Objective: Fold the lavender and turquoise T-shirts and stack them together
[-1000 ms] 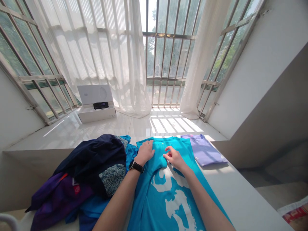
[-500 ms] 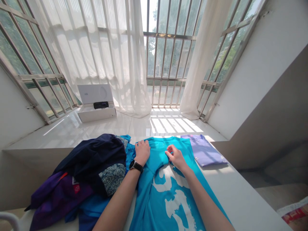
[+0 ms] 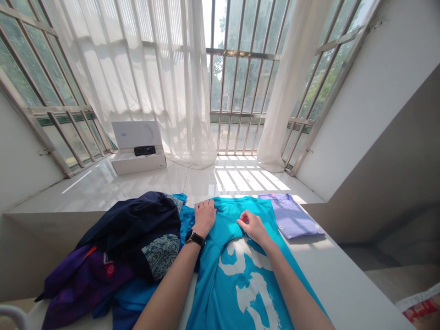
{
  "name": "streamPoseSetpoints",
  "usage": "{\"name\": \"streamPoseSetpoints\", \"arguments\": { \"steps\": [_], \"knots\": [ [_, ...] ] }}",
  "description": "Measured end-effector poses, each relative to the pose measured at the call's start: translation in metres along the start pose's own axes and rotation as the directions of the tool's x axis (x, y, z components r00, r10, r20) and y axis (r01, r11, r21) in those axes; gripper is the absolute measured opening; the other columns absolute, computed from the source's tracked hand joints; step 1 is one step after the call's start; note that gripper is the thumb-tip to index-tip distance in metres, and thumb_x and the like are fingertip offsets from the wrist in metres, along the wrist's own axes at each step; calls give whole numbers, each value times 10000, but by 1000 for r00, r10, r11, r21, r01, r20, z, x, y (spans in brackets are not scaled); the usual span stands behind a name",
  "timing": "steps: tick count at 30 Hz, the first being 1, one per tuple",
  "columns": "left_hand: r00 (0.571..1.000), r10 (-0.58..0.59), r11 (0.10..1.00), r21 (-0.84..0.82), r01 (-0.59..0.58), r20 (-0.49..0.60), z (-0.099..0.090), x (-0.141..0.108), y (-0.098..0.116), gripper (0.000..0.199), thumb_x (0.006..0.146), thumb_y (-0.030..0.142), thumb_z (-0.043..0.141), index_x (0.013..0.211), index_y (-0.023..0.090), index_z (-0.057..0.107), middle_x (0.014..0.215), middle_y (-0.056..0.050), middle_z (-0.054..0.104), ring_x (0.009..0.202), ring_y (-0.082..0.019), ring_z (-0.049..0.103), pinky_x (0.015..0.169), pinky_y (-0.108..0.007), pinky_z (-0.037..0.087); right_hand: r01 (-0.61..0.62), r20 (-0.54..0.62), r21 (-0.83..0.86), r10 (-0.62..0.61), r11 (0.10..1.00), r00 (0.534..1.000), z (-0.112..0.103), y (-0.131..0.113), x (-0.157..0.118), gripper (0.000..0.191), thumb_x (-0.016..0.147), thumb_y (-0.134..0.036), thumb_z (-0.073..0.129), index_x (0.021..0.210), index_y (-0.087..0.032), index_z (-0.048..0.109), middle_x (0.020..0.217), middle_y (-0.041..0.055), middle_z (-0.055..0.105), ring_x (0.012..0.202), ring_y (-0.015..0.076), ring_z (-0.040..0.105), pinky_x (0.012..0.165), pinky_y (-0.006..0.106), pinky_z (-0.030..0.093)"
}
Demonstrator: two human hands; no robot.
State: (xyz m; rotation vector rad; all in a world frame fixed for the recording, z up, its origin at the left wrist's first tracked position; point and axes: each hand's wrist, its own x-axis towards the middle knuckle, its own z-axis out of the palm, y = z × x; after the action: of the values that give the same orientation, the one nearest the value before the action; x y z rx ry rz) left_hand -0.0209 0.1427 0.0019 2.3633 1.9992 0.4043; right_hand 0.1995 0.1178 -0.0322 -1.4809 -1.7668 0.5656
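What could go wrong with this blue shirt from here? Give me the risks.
The watch on the wrist of the left hand, resting on the blue shirt, might snag its fabric. The heaped dark clothes beside the shirt could slide onto it. The right hand, working near the folded lilac shirt, could nudge that shirt out of place.

Two bare forearms (image 3: 168,293), a black-strapped wristwatch (image 3: 194,238) — on the left wrist
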Motion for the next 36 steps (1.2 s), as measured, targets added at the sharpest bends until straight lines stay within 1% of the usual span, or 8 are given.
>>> {"name": "streamPoseSetpoints", "arguments": {
  "steps": [7,10,15,18,20,24,30,36],
  "knots": [
    [1000,0,1000,-27,0,13,-10,1,0,320,954,278,555,1263,191,557,1245,-134,613,1179,-299,558,992,-406,411,2,-10,-17,-2,1000,1000,-2,1,0,164,812,-391,600,761,-240,566,706,8,677,697,206,654,672,315,479],
    [992,89,992,-95,-81,88,-18,3,3,309,966,273,528,1259,178,563,1226,-138,626,1140,-298,593,935,-385,460,11,3,-35,-11,999,1000,-1,0,0,154,823,-383,590,777,-237,574,716,9,683,693,200,650,669,308,476],
    [925,312,942,-196,-272,218,-21,2,9,234,934,281,591,1150,210,647,1123,-72,696,1050,-250,645,881,-309,495,4,23,-78,-2,997,1000,0,-3,0,149,832,-376,583,805,-230,581,760,24,692,709,195,641,684,307,476],
    [883,408,902,-249,-352,231,-15,1,14,247,963,275,544,1179,220,650,1181,-65,685,1110,-240,620,950,-311,481,-13,22,-74,15,997,1000,0,-4,-1,141,830,-369,590,816,-228,584,768,29,692,728,200,645,705,315,478],
    [859,450,884,-261,-388,246,-12,-1,16,291,952,307,570,1224,229,635,1258,-74,654,1165,-260,590,992,-344,469,-26,20,-63,27,998,999,0,-6,-1,139,832,-366,593,824,-227,587,780,33,696,741,201,650,710,314,481],
    [838,470,880,-213,-424,278,-7,-4,19,403,891,380,661,1267,239,617,1397,-99,565,1270,-320,509,1025,-420,453,-30,53,-14,31,999,998,-3,-10,-1,155,834,-381,605,825,-226,590,803,25,705,735,179,653,687,285,487],
    [849,453,890,-197,-411,271,-7,-5,20,387,912,394,635,1271,248,617,1396,-87,561,1278,-317,495,1028,-423,448,-76,282,73,53,994,958,-13,-15,-5,136,748,-302,677,815,-219,593,678,-38,616,638,136,570,580,240,415],
    [846,450,891,-203,-406,286,-10,-5,20,417,909,404,648,1292,242,621,1418,-90,551,1269,-314,505,1044,-417,441,-86,304,31,72,996,950,-21,-20,-6,137,747,-288,659,725,-216,545,625,-50,564,590,120,514,535,236,353]
  ]
}}
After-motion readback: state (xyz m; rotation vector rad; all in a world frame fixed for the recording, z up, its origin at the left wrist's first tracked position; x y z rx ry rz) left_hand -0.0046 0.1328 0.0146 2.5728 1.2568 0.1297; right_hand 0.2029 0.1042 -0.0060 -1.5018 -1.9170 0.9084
